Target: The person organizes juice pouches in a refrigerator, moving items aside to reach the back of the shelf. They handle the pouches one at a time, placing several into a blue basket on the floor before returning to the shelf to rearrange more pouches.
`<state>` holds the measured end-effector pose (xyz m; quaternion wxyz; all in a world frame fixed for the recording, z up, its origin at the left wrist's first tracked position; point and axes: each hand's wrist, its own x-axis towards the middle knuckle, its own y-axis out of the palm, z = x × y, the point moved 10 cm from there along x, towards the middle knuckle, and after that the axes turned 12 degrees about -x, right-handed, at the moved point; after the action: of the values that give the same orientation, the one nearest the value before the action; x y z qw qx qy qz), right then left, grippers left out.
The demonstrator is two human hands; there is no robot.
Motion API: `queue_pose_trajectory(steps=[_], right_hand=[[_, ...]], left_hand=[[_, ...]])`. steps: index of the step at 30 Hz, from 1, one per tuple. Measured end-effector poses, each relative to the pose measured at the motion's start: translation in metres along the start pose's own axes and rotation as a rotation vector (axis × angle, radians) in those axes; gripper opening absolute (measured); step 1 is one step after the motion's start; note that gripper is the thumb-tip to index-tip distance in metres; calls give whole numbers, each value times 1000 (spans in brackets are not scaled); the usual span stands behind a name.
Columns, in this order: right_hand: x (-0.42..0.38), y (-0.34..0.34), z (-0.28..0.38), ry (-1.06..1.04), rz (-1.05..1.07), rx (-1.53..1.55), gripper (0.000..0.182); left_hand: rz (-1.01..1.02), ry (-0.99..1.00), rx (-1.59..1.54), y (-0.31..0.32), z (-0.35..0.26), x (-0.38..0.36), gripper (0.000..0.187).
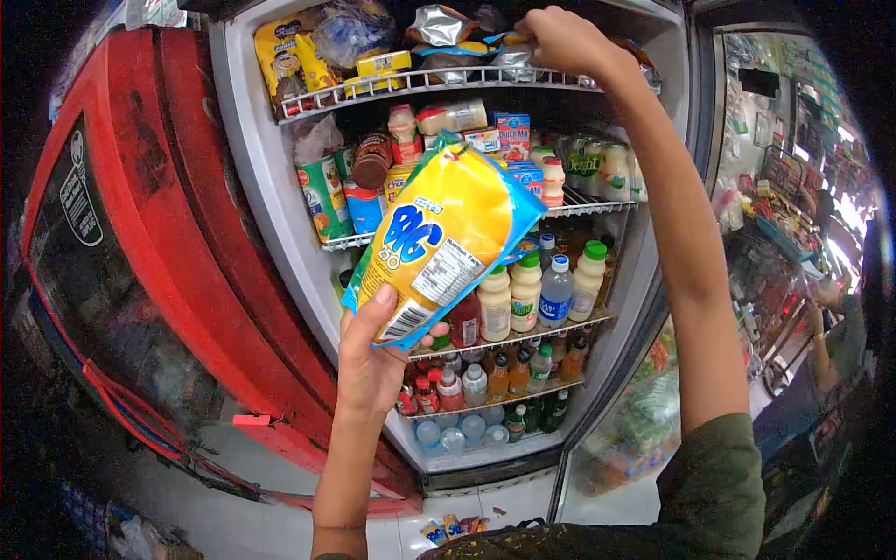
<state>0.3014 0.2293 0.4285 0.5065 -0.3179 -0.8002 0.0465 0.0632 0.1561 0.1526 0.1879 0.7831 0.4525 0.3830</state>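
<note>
In front of the open fridge, my left hand (369, 359) grips a yellow and blue pouch (448, 233) marked "BIG 250", with its barcode and nutrition label facing me. The thumb lies across its lower front. High up, my right hand (562, 42) reaches onto the top shelf with its fingers curled down among silver-backed packs (443, 26). Whatever those fingers hold, if anything, is hidden. On that same wire shelf (448, 79), yellow packs (283, 61) stand at the left end.
Lower shelves carry juice cartons (512, 137), a green can (325, 198), milk drink bottles (525, 294) and small soda bottles (474, 383). A red cooler (168, 187) stands at the left. The fridge's glass door (635, 411) hangs open at the right. Small packets (453, 527) lie low near me.
</note>
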Motion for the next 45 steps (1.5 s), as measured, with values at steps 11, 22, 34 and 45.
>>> queue_pose_trajectory(steps=[11, 22, 34, 45], right_hand=[[-175, -124, 7, 260, -774, 755, 27], [-152, -119, 33, 220, -667, 581, 43], [-51, -40, -52, 335, -543, 862, 37], [14, -22, -17, 85, -189, 605, 40]], left_hand=[[113, 150, -16, 61, -8, 41, 46], [452, 128, -368, 202, 4, 137, 34], [478, -106, 127, 227, 16, 199, 27], [476, 1584, 1846, 222, -78, 169, 45]])
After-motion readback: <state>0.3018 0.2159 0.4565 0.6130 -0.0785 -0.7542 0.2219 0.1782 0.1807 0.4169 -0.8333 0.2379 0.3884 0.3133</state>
